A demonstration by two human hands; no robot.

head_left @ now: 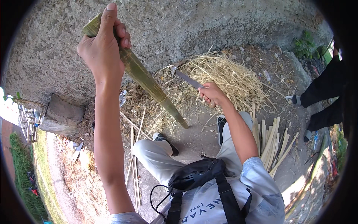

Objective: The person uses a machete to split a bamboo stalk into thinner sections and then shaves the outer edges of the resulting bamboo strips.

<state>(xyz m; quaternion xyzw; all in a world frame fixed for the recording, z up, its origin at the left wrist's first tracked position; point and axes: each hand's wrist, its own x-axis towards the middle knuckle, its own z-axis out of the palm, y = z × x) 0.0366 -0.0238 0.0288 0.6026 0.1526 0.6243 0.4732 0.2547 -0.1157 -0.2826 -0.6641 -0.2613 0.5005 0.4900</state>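
The heap of thin, pale bamboo shavings sits on the dirt by a rough gray wall. The green bamboo pole is to the left of the heap. It leans, with its top end up high and its thin end down low. I can't tell if the thin end touches the ground.

The left hand is up to the left of the heap. Its fingers are wrapped around the top end of the pole, and its thumb sticks up. The right hand is in front of the heap's near side. Its fingers are curled tight around the handle of a long knife. The blade points to the heap's left edge and is apart from the pole.

Many flat bamboo strips lie on the near side of the heap, by the right arm. Longer, thin sticks lie to the left of the heap, on the near side. A square block is far to the left of the heap. To the right of the heap stands another person in dark pants.
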